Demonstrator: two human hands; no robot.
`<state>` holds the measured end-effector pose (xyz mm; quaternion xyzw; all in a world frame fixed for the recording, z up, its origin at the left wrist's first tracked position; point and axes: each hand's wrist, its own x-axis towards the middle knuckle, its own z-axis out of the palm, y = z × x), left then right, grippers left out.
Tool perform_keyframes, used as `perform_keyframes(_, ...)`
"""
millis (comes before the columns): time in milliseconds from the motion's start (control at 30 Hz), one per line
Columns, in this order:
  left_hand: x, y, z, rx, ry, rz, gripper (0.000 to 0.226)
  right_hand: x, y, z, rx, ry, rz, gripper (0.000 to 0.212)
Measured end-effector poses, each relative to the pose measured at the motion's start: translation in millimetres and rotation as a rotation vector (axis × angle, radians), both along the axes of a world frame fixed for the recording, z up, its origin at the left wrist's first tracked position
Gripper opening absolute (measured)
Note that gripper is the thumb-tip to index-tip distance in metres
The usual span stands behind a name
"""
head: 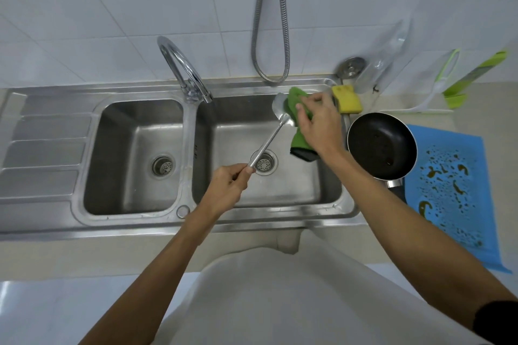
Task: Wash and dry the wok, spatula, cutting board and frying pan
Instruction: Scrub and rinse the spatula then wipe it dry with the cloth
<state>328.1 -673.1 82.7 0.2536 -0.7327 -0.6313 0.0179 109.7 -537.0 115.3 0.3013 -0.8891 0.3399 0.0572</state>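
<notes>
Steel spatula (276,131), shiny and plain, slants over the right basin of the sink (84,221); left hand (227,187) has its grip clamped on the handle end; right hand (318,123) presses a green cloth (294,98) against the blade, grip closed on the cloth; black frying pan (381,145) sits on the bench beside a spotted blue mat (454,182); no writing is legible.
</notes>
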Motion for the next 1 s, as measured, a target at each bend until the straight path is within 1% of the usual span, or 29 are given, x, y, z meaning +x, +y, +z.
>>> perform_keyframes(33, -0.4, 2.9, -0.4, 0.010, -0.009, 0.008, 0.035, -5.5, 1.8, -0.9, -0.006, -0.053, -0.071, 0.031)
perform_keyframes(67, -1.8, 5.1, -0.6, 0.018, -0.020, 0.016, 0.031, -4.4, 3.3, -1.8, -0.027, -0.068, -0.086, 0.031)
perform_keyframes(100, -3.0, 6.6, -1.2, 0.020, -0.030, 0.023, 0.029, 4.5, 3.4, -2.1, -0.041, -0.043, -0.043, 0.030)
perform_keyframes(167, -4.3, 8.8, -3.8, 0.010, -0.045, 0.028, 0.028, 22.5, 7.1, -6.9, -0.019, 0.048, 0.140, 0.030)
perform_keyframes(200, -3.4, 10.2, -5.1, -0.005, -0.046, 0.021, 0.032, 19.9, 9.5, -8.4, -0.004, 0.047, 0.192, 0.030)
perform_keyframes(233, -1.2, 11.9, -5.2, -0.022, -0.037, 0.011, 0.042, 10.4, 10.1, -6.7, 0.016, -0.007, 0.165, 0.031)
perform_keyframes(300, 4.5, 13.7, -4.2, -0.044, 0.000, -0.018, 0.065, -15.2, 12.5, -3.2, 0.062, -0.160, 0.026, 0.033)
perform_keyframes(333, 6.5, 13.1, -3.2, -0.042, 0.017, -0.030, 0.067, -22.5, 15.9, -2.2, 0.082, -0.206, 0.015, 0.034)
perform_keyframes(400, 8.1, 7.9, 0.6, -0.051, 0.035, -0.031, 0.059, -17.5, 19.0, 1.8, 0.071, -0.151, 0.110, 0.033)
perform_keyframes(467, 6.0, 0.7, 4.8, -0.087, 0.042, -0.035, 0.063, -11.8, 22.2, 3.1, 0.009, -0.105, 0.258, 0.033)
perform_keyframes(500, 4.9, -1.8, 6.6, -0.120, 0.038, -0.059, 0.062, -15.7, 22.7, 4.1, 0.005, -0.120, 0.284, 0.033)
perform_keyframes(567, 4.0, -2.2, 10.4, -0.198, 0.038, -0.110, 0.055, -28.9, 21.8, 9.3, 0.038, -0.206, 0.201, 0.034)
perform_keyframes(600, 4.5, -1.4, 11.2, -0.220, 0.047, -0.120, 0.055, -32.9, 22.2, 10.7, 0.048, -0.236, 0.154, 0.035)
perform_keyframes(633, 5.8, -0.5, 12.6, -0.230, 0.056, -0.117, 0.059, -30.9, 22.5, 12.1, 0.039, -0.228, 0.143, 0.035)
perform_keyframes(667, 7.4, -0.3, 14.1, -0.238, 0.063, -0.108, 0.063, -23.9, 22.4, 13.4, 0.011, -0.188, 0.179, 0.036)
perform_keyframes(733, 11.5, -3.2, 14.5, -0.258, 0.059, -0.108, 0.064, -8.6, 22.8, 14.5, -0.013, -0.110, 0.321, 0.037)
perform_keyframes(767, 13.9, -4.9, 14.0, -0.269, 0.048, -0.126, 0.062, -7.3, 24.9, 13.6, 0.009, -0.108, 0.374, 0.037)
perform_keyframes(800, 16.9, -5.8, 13.8, -0.278, 0.037, -0.151, 0.061, -9.9, 28.4, 14.1, 0.056, -0.131, 0.383, 0.036)
perform_keyframes(867, 22.6, -4.5, 15.0, -0.275, 0.037, -0.192, 0.065, -23.6, 42.4, 10.5, 0.115, -0.187, 0.285, 0.035)
perform_keyframes(933, 28.1, -1.4, 14.6, -0.214, 0.037, -0.183, 0.074, -26.2, 66.2, 3.4, 0.097, -0.219, 0.178, 0.035)
perform_keyframes(1000, 32.4, 2.8, 10.5, -0.141, 0.016, -0.155, 0.079, -10.9, 92.5, -4.5, 0.071, -0.215, 0.144, 0.035)
